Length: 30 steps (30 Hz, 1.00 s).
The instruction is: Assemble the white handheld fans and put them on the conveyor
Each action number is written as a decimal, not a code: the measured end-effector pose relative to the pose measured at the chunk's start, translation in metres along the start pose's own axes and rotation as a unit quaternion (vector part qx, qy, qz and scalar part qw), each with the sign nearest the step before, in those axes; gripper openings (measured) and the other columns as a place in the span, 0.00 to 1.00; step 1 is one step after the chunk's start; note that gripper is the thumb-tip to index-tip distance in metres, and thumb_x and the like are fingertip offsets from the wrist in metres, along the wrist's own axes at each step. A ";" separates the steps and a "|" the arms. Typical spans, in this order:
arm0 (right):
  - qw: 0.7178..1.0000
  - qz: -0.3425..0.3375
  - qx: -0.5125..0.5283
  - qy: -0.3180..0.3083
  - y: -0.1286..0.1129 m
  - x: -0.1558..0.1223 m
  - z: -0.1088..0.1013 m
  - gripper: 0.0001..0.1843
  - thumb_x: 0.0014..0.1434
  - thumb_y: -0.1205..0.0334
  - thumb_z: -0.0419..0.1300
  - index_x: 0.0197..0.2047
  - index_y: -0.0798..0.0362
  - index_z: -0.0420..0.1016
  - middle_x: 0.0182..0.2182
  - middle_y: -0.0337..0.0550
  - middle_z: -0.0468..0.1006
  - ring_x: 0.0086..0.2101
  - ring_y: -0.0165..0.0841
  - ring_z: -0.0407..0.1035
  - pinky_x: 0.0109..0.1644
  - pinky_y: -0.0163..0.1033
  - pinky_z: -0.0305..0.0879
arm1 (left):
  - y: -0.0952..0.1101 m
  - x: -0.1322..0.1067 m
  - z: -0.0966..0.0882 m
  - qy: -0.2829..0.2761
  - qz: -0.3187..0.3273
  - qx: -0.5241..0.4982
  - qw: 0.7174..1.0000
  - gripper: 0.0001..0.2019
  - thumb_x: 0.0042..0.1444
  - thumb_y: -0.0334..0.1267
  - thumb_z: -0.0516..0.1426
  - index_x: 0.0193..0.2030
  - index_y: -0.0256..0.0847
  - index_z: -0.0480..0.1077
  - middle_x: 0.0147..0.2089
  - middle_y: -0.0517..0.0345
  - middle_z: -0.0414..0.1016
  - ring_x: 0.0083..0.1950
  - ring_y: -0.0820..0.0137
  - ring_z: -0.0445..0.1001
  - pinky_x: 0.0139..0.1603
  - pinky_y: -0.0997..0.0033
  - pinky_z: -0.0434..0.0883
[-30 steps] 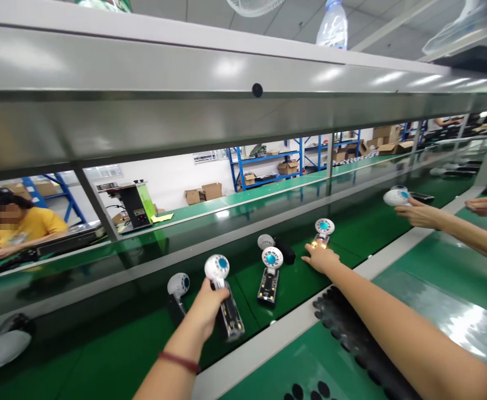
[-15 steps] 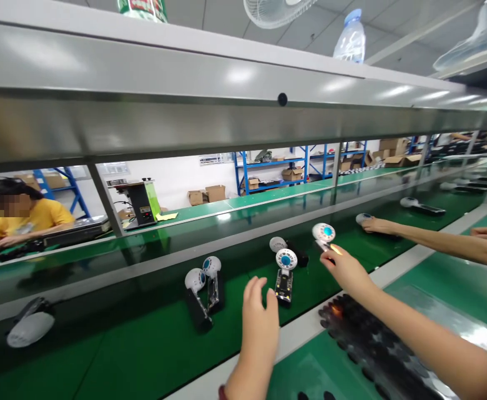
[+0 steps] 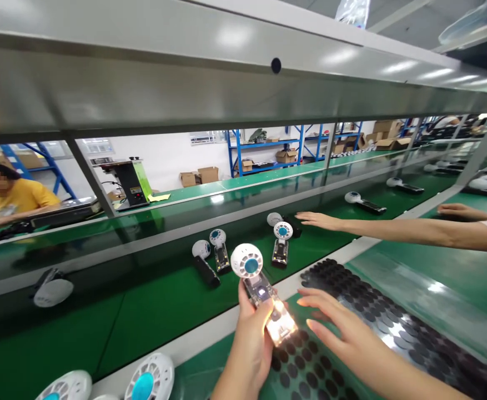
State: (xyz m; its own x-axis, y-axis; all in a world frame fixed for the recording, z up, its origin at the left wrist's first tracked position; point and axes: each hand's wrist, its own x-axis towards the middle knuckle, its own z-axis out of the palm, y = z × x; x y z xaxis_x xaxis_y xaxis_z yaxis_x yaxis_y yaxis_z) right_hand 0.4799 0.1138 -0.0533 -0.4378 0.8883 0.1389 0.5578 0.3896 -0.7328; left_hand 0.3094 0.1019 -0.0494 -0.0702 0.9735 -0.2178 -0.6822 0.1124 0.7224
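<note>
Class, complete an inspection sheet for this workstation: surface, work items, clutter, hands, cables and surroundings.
Surface: dark green belt beside a lighter green worktop.
Work items: white-headed device, its lower end glowing; similar devices lie on the belt.
Clutter: black discs in rows on the worktop.
Hands: left hand grips the glowing device; right hand open beside it; another person's hand over the belt.
Cables: nothing seen near the hands.
Surroundings: blue shelves, cardboard boxes, a person in yellow opposite.

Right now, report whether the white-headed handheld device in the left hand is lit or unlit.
Lit: the white-headed handheld device in the left hand glows brightly at its handle's lower end.
</note>
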 end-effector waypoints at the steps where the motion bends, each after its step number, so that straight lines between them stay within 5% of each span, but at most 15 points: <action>1: 1.000 0.013 0.019 -0.010 0.002 0.003 0.003 0.16 0.60 0.55 0.48 0.50 0.47 0.66 0.57 0.44 0.61 0.55 0.36 0.57 0.56 0.41 0.60 | -0.002 -0.003 -0.007 0.003 0.001 0.002 1.000 0.37 0.48 0.31 0.58 0.61 0.52 0.43 0.39 0.54 0.72 0.33 0.65 0.73 0.33 0.64 0.69; 6: 0.998 0.014 0.046 -0.048 0.000 0.013 0.024 0.14 0.59 0.64 0.47 0.47 0.51 0.66 0.48 0.45 0.69 0.46 0.32 0.66 0.48 0.33 0.65 | -0.013 -0.008 -0.030 0.018 -0.003 0.015 1.000 0.38 0.47 0.33 0.59 0.61 0.52 0.42 0.41 0.53 0.71 0.33 0.65 0.73 0.35 0.64 0.69; 13: 0.992 -0.011 -0.026 -0.119 -0.004 0.019 0.038 0.11 0.49 0.73 0.55 0.33 0.51 0.74 0.38 0.41 0.71 0.42 0.35 0.65 0.48 0.36 0.60 | -0.013 -0.003 -0.037 0.039 0.020 0.008 0.999 0.40 0.46 0.32 0.61 0.61 0.54 0.43 0.38 0.57 0.71 0.36 0.66 0.73 0.39 0.64 0.69; 19: 0.990 0.024 -0.080 -0.114 -0.002 0.026 0.042 0.10 0.49 0.72 0.55 0.34 0.52 0.73 0.36 0.43 0.69 0.40 0.36 0.65 0.45 0.37 0.60 | -0.008 -0.002 -0.038 0.064 0.002 -0.012 0.998 0.35 0.47 0.39 0.60 0.59 0.55 0.47 0.38 0.57 0.72 0.36 0.65 0.73 0.37 0.63 0.70; 26: 0.990 0.058 -0.087 -0.096 -0.003 0.027 0.047 0.08 0.49 0.73 0.54 0.30 0.53 0.72 0.34 0.43 0.70 0.38 0.36 0.66 0.42 0.35 0.61 | -0.010 -0.004 -0.038 0.057 -0.015 0.013 0.998 0.36 0.45 0.35 0.59 0.59 0.55 0.47 0.41 0.53 0.71 0.36 0.60 0.75 0.31 0.62 0.71; 30: 0.992 0.067 -0.077 -0.076 -0.003 0.028 0.049 0.08 0.47 0.74 0.55 0.29 0.52 0.70 0.32 0.42 0.70 0.37 0.35 0.66 0.40 0.35 0.61 | -0.014 -0.002 -0.040 0.047 0.012 0.016 0.999 0.37 0.46 0.32 0.59 0.60 0.53 0.45 0.40 0.55 0.72 0.36 0.64 0.74 0.37 0.62 0.71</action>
State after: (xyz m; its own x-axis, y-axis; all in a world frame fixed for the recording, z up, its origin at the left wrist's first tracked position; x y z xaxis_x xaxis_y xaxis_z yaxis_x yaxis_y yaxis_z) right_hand 0.4315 0.1252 -0.0793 -0.4464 0.8926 -0.0631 0.7146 0.3131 -0.6255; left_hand 0.2900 0.0904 -0.0857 -0.1555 0.9531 -0.2595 -0.6558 0.0969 0.7487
